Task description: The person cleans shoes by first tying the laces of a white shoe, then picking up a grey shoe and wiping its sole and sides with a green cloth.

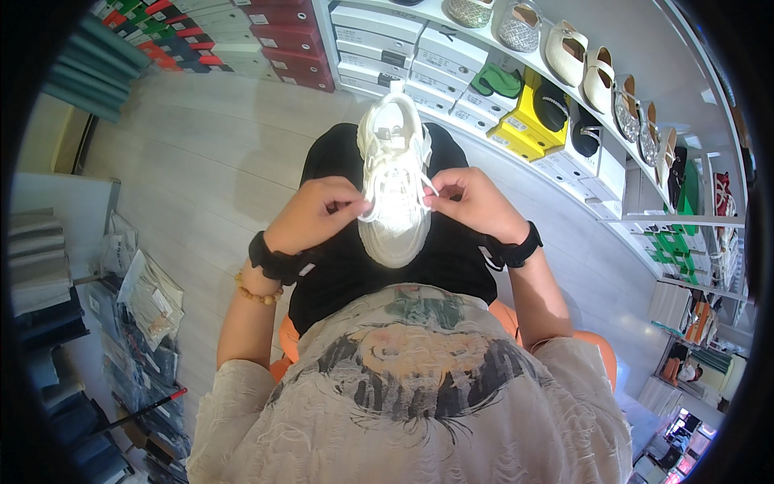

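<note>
A white lace-up sneaker (pixel 396 239) rests on my lap over black trousers (pixel 329 148), its toe towards me and its heel away. My left hand (pixel 323 209) pinches one part of the white shoelace (pixel 372 181) at the left side of the shoe. On the other side, my right hand (pixel 474 196) grips another part of the lace between thumb and fingers, near an end that sticks up. Bright glare washes out the middle of the lacing, so its crossings are hard to make out. Black bands circle both my wrists.
Ahead and to the right runs a white shelf (pixel 547 54) with several shoes on it. White shoeboxes (pixel 378 36) and yellow shoeboxes (pixel 523 130) stand beneath. Packaged garments (pixel 154 299) lie at the left. An orange seat (pixel 595 351) shows under me.
</note>
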### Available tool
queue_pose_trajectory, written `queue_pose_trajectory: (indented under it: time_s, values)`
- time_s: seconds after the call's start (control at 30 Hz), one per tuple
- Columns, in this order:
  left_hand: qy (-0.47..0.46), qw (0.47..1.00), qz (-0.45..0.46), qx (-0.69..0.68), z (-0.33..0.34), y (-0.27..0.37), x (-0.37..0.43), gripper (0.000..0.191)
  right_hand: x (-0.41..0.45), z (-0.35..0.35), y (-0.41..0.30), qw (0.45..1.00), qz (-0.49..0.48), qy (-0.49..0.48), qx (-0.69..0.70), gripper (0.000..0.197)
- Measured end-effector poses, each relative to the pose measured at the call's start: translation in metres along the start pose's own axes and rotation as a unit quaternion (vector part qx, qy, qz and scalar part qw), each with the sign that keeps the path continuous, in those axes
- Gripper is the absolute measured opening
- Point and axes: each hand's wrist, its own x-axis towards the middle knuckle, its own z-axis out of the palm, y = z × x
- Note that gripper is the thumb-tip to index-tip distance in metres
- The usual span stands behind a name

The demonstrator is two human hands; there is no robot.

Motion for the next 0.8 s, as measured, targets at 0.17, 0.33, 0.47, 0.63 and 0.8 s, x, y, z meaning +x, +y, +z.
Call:
queue_pose_trajectory:
  time_s: [0.17, 0.33, 0.47, 0.63, 0.8]
  values:
    - [0.138, 0.990, -0.032, -0.009, -0.019, 0.006, 0.009, 0.014, 0.004, -0.013, -0.025, 0.987, -0.103, 0.085, -0.087, 0.023]
    - [0.142, 0.988, 0.058, 0.033, -0.009, 0.026, 0.036, 0.013, 0.009, 0.002, -0.051, 0.929, -0.256, 0.143, -0.226, 0.036]
    - [0.114, 0.989, 0.085, 0.048, -0.002, 0.018, 0.049, 0.016, 0.014, 0.013, -0.038, 0.914, -0.240, 0.172, -0.280, 0.021]
    - [0.126, 0.985, 0.106, 0.057, 0.000, 0.015, 0.052, 0.016, 0.016, 0.017, -0.031, 0.894, -0.231, 0.242, -0.297, 0.010]
    - [0.129, 0.987, 0.078, 0.052, 0.002, 0.015, 0.052, 0.018, 0.016, 0.017, -0.027, 0.888, -0.228, 0.240, -0.320, 0.010]
